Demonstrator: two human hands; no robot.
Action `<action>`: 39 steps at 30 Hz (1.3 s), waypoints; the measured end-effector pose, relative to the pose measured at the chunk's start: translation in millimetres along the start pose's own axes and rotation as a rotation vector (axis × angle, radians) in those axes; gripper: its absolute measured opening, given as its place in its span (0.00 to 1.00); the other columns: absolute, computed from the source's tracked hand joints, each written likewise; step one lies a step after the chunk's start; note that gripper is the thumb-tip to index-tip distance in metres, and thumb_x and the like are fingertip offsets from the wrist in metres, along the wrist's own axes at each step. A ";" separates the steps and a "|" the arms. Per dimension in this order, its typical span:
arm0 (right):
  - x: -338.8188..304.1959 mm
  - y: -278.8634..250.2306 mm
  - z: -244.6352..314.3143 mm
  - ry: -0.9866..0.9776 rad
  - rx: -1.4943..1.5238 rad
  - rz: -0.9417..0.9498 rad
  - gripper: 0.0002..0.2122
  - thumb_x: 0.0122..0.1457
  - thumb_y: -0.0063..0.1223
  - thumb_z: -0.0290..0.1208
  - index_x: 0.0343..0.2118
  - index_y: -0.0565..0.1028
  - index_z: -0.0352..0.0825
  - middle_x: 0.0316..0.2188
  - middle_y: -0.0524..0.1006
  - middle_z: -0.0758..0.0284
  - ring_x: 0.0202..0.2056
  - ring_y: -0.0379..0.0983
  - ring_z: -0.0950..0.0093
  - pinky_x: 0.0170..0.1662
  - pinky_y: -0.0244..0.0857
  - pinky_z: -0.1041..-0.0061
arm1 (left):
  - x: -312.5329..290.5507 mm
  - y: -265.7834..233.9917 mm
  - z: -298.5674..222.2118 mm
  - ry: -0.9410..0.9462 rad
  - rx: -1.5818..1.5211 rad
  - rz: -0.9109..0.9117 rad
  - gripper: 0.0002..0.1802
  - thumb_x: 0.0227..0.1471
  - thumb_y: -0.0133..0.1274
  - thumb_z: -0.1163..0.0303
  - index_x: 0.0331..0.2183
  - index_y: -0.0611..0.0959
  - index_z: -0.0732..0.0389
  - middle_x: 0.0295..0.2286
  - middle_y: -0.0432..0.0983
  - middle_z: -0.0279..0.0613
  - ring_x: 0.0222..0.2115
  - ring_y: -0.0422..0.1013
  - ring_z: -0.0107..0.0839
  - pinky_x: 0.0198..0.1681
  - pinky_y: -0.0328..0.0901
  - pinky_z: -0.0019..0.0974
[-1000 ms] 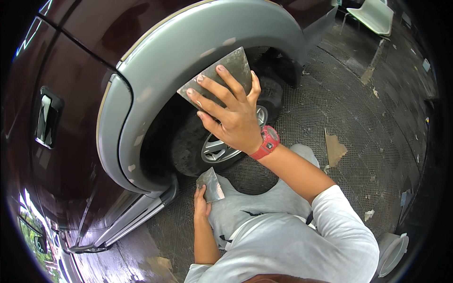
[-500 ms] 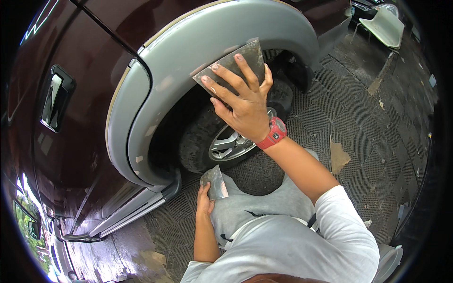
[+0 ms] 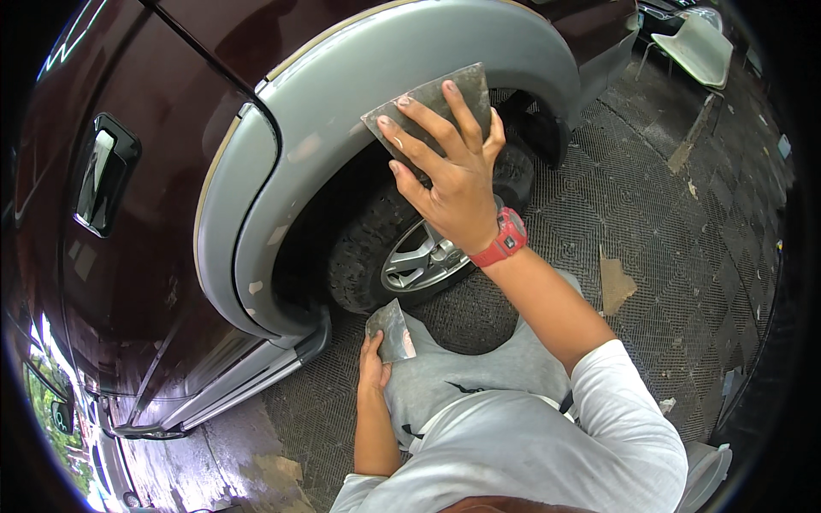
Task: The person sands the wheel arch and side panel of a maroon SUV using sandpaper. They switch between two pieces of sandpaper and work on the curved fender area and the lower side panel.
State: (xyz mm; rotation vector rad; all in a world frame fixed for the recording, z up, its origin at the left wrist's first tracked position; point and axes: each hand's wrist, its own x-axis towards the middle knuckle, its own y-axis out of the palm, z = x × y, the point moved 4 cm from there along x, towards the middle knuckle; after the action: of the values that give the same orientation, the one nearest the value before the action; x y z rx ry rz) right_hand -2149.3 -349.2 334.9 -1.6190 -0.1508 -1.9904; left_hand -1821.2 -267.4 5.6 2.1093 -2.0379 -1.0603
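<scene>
My right hand (image 3: pixel 453 171), with a red watch at its wrist, presses a thin grey metal putty spreader (image 3: pixel 436 90) to the lower edge of the grey wheel-arch flare (image 3: pixel 359 73). Its fingers fan out over the plate; the thumb's tip shows near the plate's lower left corner. Down by my lap, my left hand (image 3: pixel 373 363) grips a smaller metal plate (image 3: pixel 392 332) with a pale smear along its right edge. Several pale filler patches, one a pinkish patch (image 3: pixel 305 147), mark the flare left of the spreader.
The tyre (image 3: pixel 352 272) stands inside the arch, behind my right hand. A dark red door with a handle (image 3: pixel 105 175) rises at left, above the side step (image 3: pixel 248 380). Torn cardboard (image 3: pixel 616 286) lies on the ribbed mat, and a pale chair (image 3: pixel 697 51) stands far right.
My right hand and the spreader have slid slightly right along the flare's edge. The left hand keeps its hold on the smaller plate, almost unmoved.
</scene>
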 end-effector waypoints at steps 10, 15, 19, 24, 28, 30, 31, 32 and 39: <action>-3.1 -16.5 -4.5 0.098 0.006 -0.041 0.22 0.57 0.63 0.35 0.57 0.83 0.53 0.64 0.73 0.76 0.75 0.51 0.63 0.70 0.36 0.42 | -0.1 -2.0 1.6 0.009 -0.014 -0.004 0.26 0.67 0.54 0.69 0.63 0.73 0.63 0.56 0.76 0.43 0.54 0.75 0.36 0.58 0.71 0.40; 11.2 -18.0 14.3 0.121 -0.019 0.012 0.23 0.58 0.62 0.35 0.58 0.82 0.51 0.63 0.73 0.76 0.74 0.51 0.62 0.69 0.37 0.39 | 2.3 -2.9 1.2 0.017 -0.010 0.016 0.25 0.67 0.55 0.69 0.62 0.74 0.64 0.55 0.77 0.43 0.53 0.75 0.35 0.57 0.72 0.39; -5.4 0.4 15.2 0.071 0.004 0.006 0.23 0.57 0.63 0.35 0.58 0.82 0.53 0.64 0.72 0.76 0.75 0.49 0.62 0.69 0.36 0.35 | 3.0 -2.4 -0.3 0.011 -0.010 -0.004 0.25 0.68 0.54 0.68 0.63 0.73 0.64 0.56 0.76 0.43 0.54 0.75 0.35 0.59 0.71 0.39; -52.3 -16.7 -0.4 0.195 0.235 0.098 0.23 0.58 0.64 0.35 0.59 0.81 0.48 0.64 0.72 0.70 0.73 0.56 0.58 0.70 0.38 0.39 | -23.5 32.0 -19.3 0.172 -0.009 -0.052 0.30 0.70 0.53 0.65 0.68 0.68 0.60 0.62 0.71 0.43 0.62 0.68 0.37 0.67 0.64 0.42; -132.8 -32.5 -8.1 0.623 1.012 0.468 0.23 0.64 0.59 0.32 0.62 0.78 0.37 0.65 0.73 0.61 0.69 0.64 0.59 0.72 0.54 0.57 | -53.9 119.4 -58.3 0.390 0.001 0.001 0.36 0.73 0.49 0.55 0.72 0.57 0.56 0.67 0.62 0.43 0.66 0.62 0.39 0.70 0.59 0.49; -159.5 -46.4 5.4 0.716 1.219 0.675 0.22 0.65 0.58 0.31 0.62 0.78 0.35 0.65 0.73 0.59 0.68 0.65 0.60 0.71 0.57 0.62 | -52.8 146.4 -68.0 0.454 -0.002 0.018 0.35 0.74 0.48 0.56 0.72 0.57 0.56 0.67 0.62 0.43 0.67 0.61 0.38 0.70 0.58 0.48; -166.6 -51.5 16.0 0.612 1.211 0.748 0.21 0.66 0.57 0.32 0.61 0.79 0.37 0.64 0.73 0.60 0.69 0.65 0.60 0.71 0.57 0.60 | -50.3 157.9 -71.0 0.469 -0.031 0.000 0.34 0.73 0.49 0.58 0.71 0.59 0.57 0.65 0.64 0.42 0.65 0.64 0.37 0.69 0.60 0.46; -170.6 -56.5 24.6 0.545 1.137 0.750 0.21 0.65 0.58 0.34 0.60 0.80 0.40 0.64 0.74 0.62 0.68 0.65 0.60 0.71 0.56 0.57 | -47.9 167.6 -72.2 0.442 -0.049 -0.025 0.32 0.73 0.50 0.58 0.70 0.61 0.58 0.64 0.66 0.42 0.64 0.65 0.36 0.67 0.61 0.44; -158.4 -75.7 3.4 0.063 0.114 0.857 0.20 0.57 0.62 0.37 0.54 0.84 0.53 0.63 0.76 0.72 0.69 0.64 0.67 0.68 0.43 0.36 | -44.9 173.6 -77.1 0.551 -0.002 -0.071 0.26 0.73 0.50 0.61 0.64 0.69 0.65 0.56 0.74 0.44 0.56 0.72 0.32 0.62 0.65 0.39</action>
State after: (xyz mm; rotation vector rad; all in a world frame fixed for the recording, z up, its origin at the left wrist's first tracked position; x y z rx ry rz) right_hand -2165.7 -229.0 207.9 -1.2368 0.3883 -1.3277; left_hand -1932.8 -285.8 164.7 2.1671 -1.7009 -0.4076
